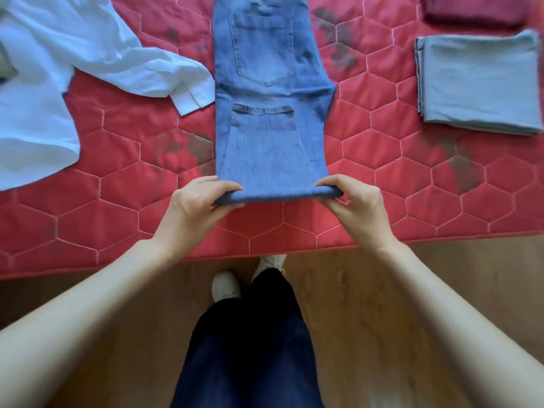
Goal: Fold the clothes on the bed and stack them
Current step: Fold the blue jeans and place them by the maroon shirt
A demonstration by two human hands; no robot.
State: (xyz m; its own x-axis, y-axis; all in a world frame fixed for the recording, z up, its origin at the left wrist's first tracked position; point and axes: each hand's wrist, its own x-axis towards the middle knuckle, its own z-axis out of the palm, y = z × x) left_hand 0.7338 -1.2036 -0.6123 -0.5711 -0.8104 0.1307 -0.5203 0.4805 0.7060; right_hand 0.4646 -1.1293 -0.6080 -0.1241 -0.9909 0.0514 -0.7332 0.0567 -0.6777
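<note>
A bed (382, 201) with a red quilted cover runs across the view, its near edge above a wooden floor (368, 290) where the person stands. The jeans (270, 136) lie in the middle of the bed, already doubled lengthwise, their long axis running straight away from the near edge toward the far side. The near end of the jeans, a thick fold, is in both hands: the left hand (195, 203) pinches its left corner and the right hand (357, 203) pinches its right corner, thumbs under and fingers over the denim, each grip narrow and holding cloth. The hands are level with each other, so neither is nearer; the rest of the jeans stretches directly ahead of them. The next fold looks to turn on carrying this end forward along that axis. A white shirt (44, 83) lies spread and unfolded toward the far left corner. A folded grey cloth (477, 83) and a folded dark red cloth (471, 10) sit at the right side, apart.
</note>
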